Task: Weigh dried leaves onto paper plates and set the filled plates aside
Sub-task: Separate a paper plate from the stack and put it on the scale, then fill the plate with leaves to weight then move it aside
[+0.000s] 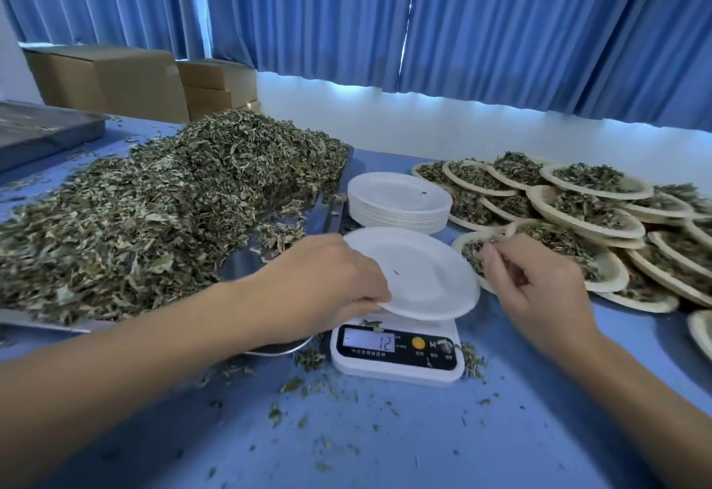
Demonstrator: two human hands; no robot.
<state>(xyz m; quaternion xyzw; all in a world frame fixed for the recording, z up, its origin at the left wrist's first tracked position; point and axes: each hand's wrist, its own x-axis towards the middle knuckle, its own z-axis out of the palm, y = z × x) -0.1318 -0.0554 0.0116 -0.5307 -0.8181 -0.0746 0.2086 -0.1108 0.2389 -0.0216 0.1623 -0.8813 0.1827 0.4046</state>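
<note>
- The left hand holds an empty white plate by its left rim. The plate is tilted, just above the scale in the middle of the table.
- The right hand is over a full plate beside the scale. Its fingers are curled, but there is no telling if they pinch anything.
- A big leaf pile covers the table's left side.
- A plate stack sits behind the scale.

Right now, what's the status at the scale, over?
Left hand grips round white paper plate, nearly empty, tilted over white digital scale. Right hand curled above leaf-filled plate, grasp unclear. Loose leaf bits on scale top.
</note>
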